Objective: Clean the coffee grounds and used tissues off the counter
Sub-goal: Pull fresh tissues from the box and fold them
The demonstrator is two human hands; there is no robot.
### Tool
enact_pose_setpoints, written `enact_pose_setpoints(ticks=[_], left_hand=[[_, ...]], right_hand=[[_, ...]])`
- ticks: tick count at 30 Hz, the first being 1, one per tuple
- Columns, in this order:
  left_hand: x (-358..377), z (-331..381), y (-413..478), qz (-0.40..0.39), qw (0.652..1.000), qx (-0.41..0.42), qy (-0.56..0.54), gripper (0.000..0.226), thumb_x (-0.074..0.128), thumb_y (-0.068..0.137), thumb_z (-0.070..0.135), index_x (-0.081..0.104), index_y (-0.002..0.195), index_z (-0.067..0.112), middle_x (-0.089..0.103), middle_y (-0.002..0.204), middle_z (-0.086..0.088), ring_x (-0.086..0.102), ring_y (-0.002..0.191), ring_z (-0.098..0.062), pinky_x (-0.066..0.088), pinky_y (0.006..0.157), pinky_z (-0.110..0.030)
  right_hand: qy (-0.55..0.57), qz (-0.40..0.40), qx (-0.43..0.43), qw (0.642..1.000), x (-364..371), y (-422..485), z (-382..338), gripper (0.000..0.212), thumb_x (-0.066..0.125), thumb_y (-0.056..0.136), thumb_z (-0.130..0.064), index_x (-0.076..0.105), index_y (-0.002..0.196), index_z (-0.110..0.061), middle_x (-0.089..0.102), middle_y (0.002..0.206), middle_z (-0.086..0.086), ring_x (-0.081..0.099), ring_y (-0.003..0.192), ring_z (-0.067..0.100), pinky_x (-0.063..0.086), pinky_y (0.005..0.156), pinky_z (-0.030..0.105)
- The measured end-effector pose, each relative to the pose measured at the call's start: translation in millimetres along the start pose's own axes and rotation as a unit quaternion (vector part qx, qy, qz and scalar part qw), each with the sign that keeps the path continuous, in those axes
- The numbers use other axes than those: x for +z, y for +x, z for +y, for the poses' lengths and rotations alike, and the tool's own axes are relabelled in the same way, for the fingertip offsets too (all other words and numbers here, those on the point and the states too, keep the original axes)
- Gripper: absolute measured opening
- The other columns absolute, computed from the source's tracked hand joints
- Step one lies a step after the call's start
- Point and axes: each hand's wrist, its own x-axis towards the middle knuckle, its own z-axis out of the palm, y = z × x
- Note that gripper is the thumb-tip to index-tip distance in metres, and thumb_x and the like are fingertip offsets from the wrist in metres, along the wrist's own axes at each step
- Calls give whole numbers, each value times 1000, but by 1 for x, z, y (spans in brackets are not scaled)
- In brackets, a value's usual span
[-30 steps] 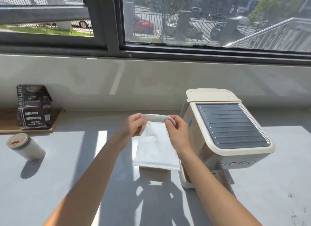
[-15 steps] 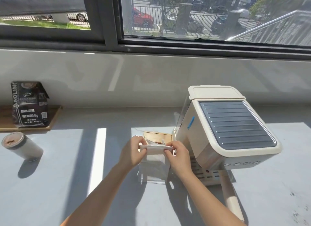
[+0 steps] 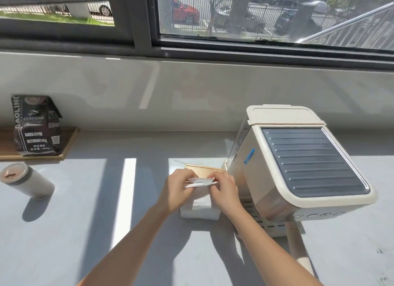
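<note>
Sunlit grey counter (image 3: pixel 64 232) — both hands, left (image 3: pixel 175 192) and right (image 3: pixel 225 193), pinch a folded white tissue (image 3: pixel 199 182) beside the coffee machine (image 3: pixel 298 168).

Both forearms reach forward — left hand (image 3: pixel 176 188) and right hand (image 3: pixel 224 191) close together, fingers pinched.

Both hands are hiding most of the wooden box (image 3: pixel 203 172); dark specks (image 3: pixel 381 251), perhaps grounds, are blurring near the surface's right edge.

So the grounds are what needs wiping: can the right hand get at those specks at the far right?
Probably yes. The right hand is busy with the tissue, but bare counter lies between it and the grounds; only the coffee machine's handle is nearby.
</note>
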Motion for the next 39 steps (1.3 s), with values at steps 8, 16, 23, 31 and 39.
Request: enact_pose_setpoints(ticks=[8,16,23,31,39], left_hand=[[-42,64,18,106,965,5,-241,24,44,81,-11,55,76,9,64,74,-11,59,72,-20,45,69,-30],[-48,54,22,-36,990,-57,-125,68,74,68,45,48,127,23,57,122,10,54,110,-5,37,88,-17],[-20,16,-15,-137,986,-37,-93,52,77,69,22,57,106,53,65,100,30,62,90,1,41,74,-6],[-20,7,-12,-44,995,38,-77,22,59,76,1,72,91,11,68,91,-3,60,81,-16,42,72,-20],[-17,13,-2,-3,990,-46,-130,29,54,82,-1,71,84,22,69,92,11,61,87,-10,46,71,-22]], right_hand=[[257,131,-95,953,-42,-1,-50,16,50,89,0,53,88,-15,57,83,-11,54,81,2,42,76,17],[256,94,-119,955,-55,-2,-59,20,53,86,5,60,85,-14,61,80,-10,57,79,-2,44,79,18],[273,171,-65,944,-37,-36,-29,23,56,89,-2,62,87,-24,66,85,-15,60,87,1,43,77,10],[252,-161,-80,951,-38,-68,-31,19,57,80,-5,67,76,-20,57,69,-10,45,63,5,37,63,21],[105,-326,-70,937,-38,-68,-22,11,63,85,-15,72,87,-22,44,72,9,37,67,18,29,64,30]])
